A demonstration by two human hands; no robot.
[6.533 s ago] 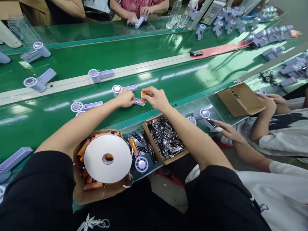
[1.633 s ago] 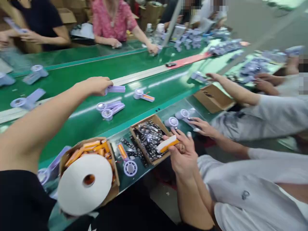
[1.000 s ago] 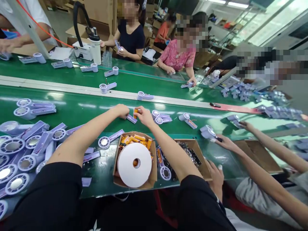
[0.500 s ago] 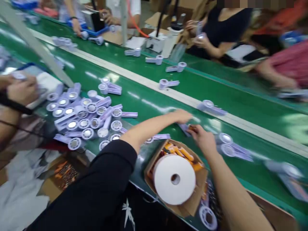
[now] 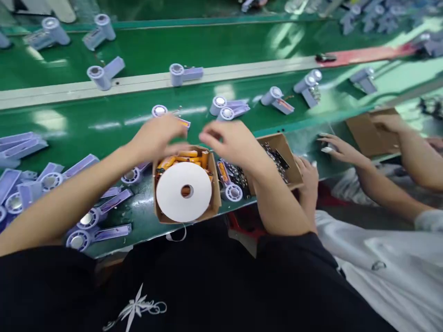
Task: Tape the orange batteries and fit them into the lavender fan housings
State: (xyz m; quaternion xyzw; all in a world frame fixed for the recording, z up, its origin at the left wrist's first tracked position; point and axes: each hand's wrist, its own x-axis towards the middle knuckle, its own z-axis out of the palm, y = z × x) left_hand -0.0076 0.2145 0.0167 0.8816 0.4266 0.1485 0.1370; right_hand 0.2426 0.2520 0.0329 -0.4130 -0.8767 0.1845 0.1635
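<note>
Left hand [image 5: 155,137] hovers over the belt-side edge of the battery box [image 5: 157,203], fingers curled and blurred; whether it grips anything I cannot tell. Right hand [image 5: 231,140] is loosely open, empty, above the orange batteries [image 5: 183,159]. Batteries look light, rigid and smooth, likely slippery; best pinched mid-barrel. One white tape roll [image 5: 183,191] lies on them. One lavender fan shell [image 5: 164,112] sits on the green belt [image 5: 86,124] just beyond the left hand. Second box of black circuit boards [image 5: 273,159] lies right. Perhaps six batteries show.
</note>
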